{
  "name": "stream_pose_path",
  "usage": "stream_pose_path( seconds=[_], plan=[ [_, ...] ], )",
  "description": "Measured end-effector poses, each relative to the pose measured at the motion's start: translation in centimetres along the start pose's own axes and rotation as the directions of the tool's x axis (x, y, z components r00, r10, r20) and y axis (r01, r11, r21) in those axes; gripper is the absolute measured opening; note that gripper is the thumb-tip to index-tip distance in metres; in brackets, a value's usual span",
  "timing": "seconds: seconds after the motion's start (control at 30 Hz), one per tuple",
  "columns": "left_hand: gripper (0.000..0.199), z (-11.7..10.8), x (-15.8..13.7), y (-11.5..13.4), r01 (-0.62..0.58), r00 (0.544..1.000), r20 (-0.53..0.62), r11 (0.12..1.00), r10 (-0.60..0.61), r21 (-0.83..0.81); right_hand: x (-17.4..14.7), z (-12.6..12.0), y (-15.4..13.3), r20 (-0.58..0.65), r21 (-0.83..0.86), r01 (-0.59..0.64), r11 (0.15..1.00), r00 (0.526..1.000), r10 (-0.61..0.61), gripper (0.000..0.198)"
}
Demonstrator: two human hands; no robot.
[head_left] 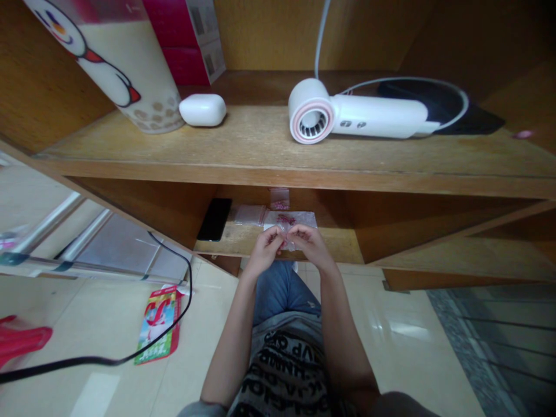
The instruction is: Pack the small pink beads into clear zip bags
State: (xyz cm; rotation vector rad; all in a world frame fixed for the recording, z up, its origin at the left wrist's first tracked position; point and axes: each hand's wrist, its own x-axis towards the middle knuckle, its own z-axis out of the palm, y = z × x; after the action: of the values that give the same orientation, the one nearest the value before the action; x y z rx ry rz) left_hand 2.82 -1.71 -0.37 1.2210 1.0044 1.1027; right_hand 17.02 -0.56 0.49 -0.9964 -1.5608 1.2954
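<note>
My left hand [266,250] and my right hand [310,244] meet at the front of the lower shelf, fingers pinched together. Between them is a small clear plastic bag [285,229], with reddish bits showing near the left fingertips. Just behind lies a white sheet [309,218] bearing a little heap of small dark-pink pieces [285,219]. Farther back rests a small clear bag of pink pieces [280,204]. To the left is a flat stack of clear bags [249,215]. The fingers partly hide the held bag.
A black phone [214,219] lies left on the lower shelf [343,240]. The upper shelf's edge [278,176] overhangs it, carrying a white handheld fan [373,116], a white earbud case [202,110] and a large milk-tea cup [130,69]. A black cable [189,284] hangs at left.
</note>
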Motion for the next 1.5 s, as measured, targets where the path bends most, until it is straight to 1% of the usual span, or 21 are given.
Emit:
stream_pose_path(
  seconds=[0.13,0.2,0.3,0.37,0.43,0.5,0.57,0.63,0.73,0.83,0.9,1.0,1.07,1.1,1.13,1.17,1.2,1.23,1.33,1.4,1.5],
  plan=[
    [0.026,0.5,0.0,0.1,-0.003,0.999,-0.043,0.993,-0.002,-0.118,0.3,0.7,0.5,-0.061,0.114,-0.053,0.992,0.996,0.061,0.02],
    [0.027,0.7,0.1,-0.1,-0.003,0.998,-0.063,0.985,-0.007,-0.172,0.5,0.9,0.7,-0.102,0.13,-0.074,0.989,0.991,0.088,0.022],
    [0.026,0.6,0.3,-0.5,-0.004,0.995,-0.103,0.983,-0.016,-0.185,0.6,0.8,0.8,-0.103,0.114,-0.066,0.991,0.992,0.078,0.022],
    [0.025,0.3,0.4,-0.6,-0.012,0.99,-0.141,0.995,-0.002,-0.1,0.5,0.4,0.6,-0.126,0.016,-0.044,0.999,0.991,0.045,0.02],
    [0.024,-0.1,0.4,-0.4,-0.033,0.986,-0.163,0.998,0.041,0.051,0.3,-0.1,0.1,-0.186,-0.196,-0.043,0.98,0.982,0.006,0.016],
    [0.023,-0.4,0.3,0.0,-0.059,0.984,-0.151,0.977,0.091,0.206,0.0,-0.6,-0.6,-0.247,-0.455,-0.071,0.888,0.968,-0.049,0.012],
    [0.022,-0.4,0.0,0.5,-0.071,0.985,-0.127,0.945,0.117,0.321,-0.3,-1.0,-1.5,-0.268,-0.615,-0.083,0.784,0.957,-0.109,0.011],
    [0.021,-0.2,-0.3,1.0,-0.068,0.984,-0.127,0.918,0.127,0.391,-0.5,-1.1,-2.1,-0.264,-0.683,-0.07,0.727,0.951,-0.157,0.013],
    [0.02,0.2,-0.7,1.4,-0.066,0.976,-0.158,0.891,0.152,0.449,-0.6,-1.1,-2.3,-0.265,-0.723,-0.056,0.689,0.943,-0.201,0.014],
    [0.019,0.4,-1.0,1.6,-0.065,0.972,-0.166,0.866,0.167,0.495,-0.5,-1.0,-1.8,-0.269,-0.732,-0.067,0.678,0.943,-0.197,0.015],
    [0.018,0.4,-1.1,1.5,-0.063,0.971,-0.171,0.868,0.168,0.492,-0.4,-0.9,-1.4,-0.26,-0.714,-0.063,0.697,0.948,-0.181,0.016],
    [0.021,0.3,-1.1,1.1,-0.063,0.965,-0.208,0.909,0.162,0.412,-0.3,-1.0,-1.2,-0.24,-0.649,-0.023,0.76,0.954,-0.177,0.019],
    [0.025,0.1,-0.8,0.2,-0.069,0.946,-0.284,0.952,0.158,0.298,-0.4,-1.1,-1.5,-0.24,-0.601,0.003,0.799,0.953,-0.184,0.021],
    [0.027,0.0,-0.6,-0.4,-0.074,0.928,-0.343,0.975,0.145,0.212,-0.5,-1.2,-1.7,-0.249,-0.578,0.009,0.816,0.951,-0.186,0.021],
    [0.029,-0.1,-0.5,-1.1,-0.084,0.893,-0.433,0.991,0.123,0.109,-0.6,-1.3,-2.0,-0.258,-0.556,0.013,0.831,0.948,-0.187,0.022],
    [0.032,-0.2,-0.3,-1.8,-0.075,0.867,-0.493,0.997,0.069,0.008,-0.7,-1.4,-2.2,-0.263,-0.531,0.016,0.847,0.948,-0.182,0.022],
    [0.034,-0.3,-0.1,-2.6,-0.045,0.857,-0.514,0.996,-0.002,-0.08,-0.8,-1.5,-2.5,-0.262,-0.504,0.019,0.863,0.949,-0.174,0.022],
    [0.036,-0.4,0.0,-3.3,-0.006,0.861,-0.502,0.986,-0.078,-0.164,-0.9,-1.6,-2.6,-0.255,-0.474,0.022,0.88,0.953,-0.161,0.021],
    [0.045,-0.2,0.1,-4.7,0.108,0.914,-0.32,0.911,-0.248,-0.397,-0.9,-1.8,-2.6,-0.232,-0.363,0.03,0.931,0.965,-0.122,0.021],
    [0.043,0.2,0.1,-5.1,0.13,0.921,-0.255,0.851,-0.293,-0.508,-0.7,-1.8,-2.0,-0.247,-0.275,0.024,0.961,0.964,-0.094,0.02],
    [0.038,0.5,0.1,-4.7,0.08,0.918,-0.277,0.819,-0.282,-0.568,-0.3,-1.8,-0.6,-0.282,-0.163,-0.01,0.987,0.959,-0.037,0.021]
  ],
)
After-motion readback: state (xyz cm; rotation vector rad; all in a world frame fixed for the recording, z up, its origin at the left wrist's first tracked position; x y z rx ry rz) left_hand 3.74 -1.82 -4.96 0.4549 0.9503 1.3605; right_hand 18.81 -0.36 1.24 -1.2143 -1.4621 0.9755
